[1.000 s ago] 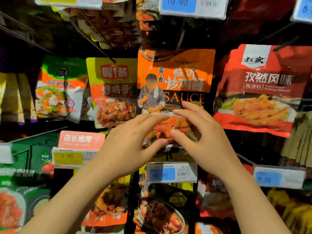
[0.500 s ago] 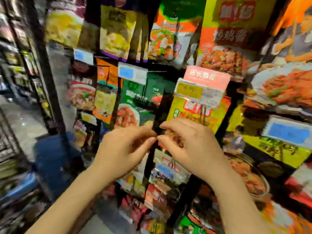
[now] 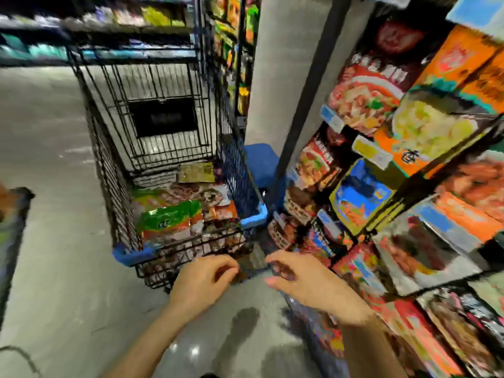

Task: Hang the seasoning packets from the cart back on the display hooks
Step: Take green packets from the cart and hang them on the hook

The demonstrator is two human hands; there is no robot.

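Below, both hands, left hand (image 3: 201,279) and right hand (image 3: 305,279), loosely curled, empty; packets (image 3: 174,219) lie flat in the cart (image 3: 256,216).

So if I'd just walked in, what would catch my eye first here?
Probably the black wire cart in the aisle, seasoning packets heaped at its near end. Then the wall of bright packets filling the right, and two empty hands, left hand and right hand, low in front.

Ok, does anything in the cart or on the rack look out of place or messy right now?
Only the cart load: seasoning packets lie in a loose, overlapping heap on its floor, one olive packet apart at the far end. The rack packets look hung normally, though the frame is blurred. Both hands hold nothing.
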